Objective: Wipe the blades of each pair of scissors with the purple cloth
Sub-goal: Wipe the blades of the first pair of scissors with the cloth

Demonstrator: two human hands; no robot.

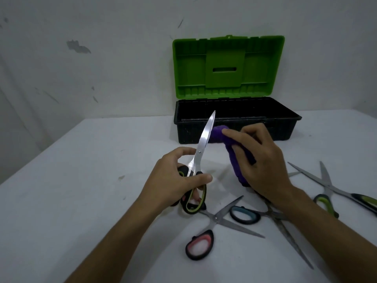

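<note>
My left hand (179, 180) grips the black-and-green handles of a pair of scissors (205, 137), whose closed blades point up and away. My right hand (259, 160) holds the purple cloth (232, 152), bunched up; its top end touches the right side of the blades. On the table in front lie a pink-handled pair (201, 244), open, a blue-handled pair (245, 215), and a green-handled pair (326, 199) at the right, open.
A toolbox (236, 127) with a black base and a raised green lid (228, 66) stands at the back against the wall. The white table (81, 190) has its left edge running diagonally beside a pale wall.
</note>
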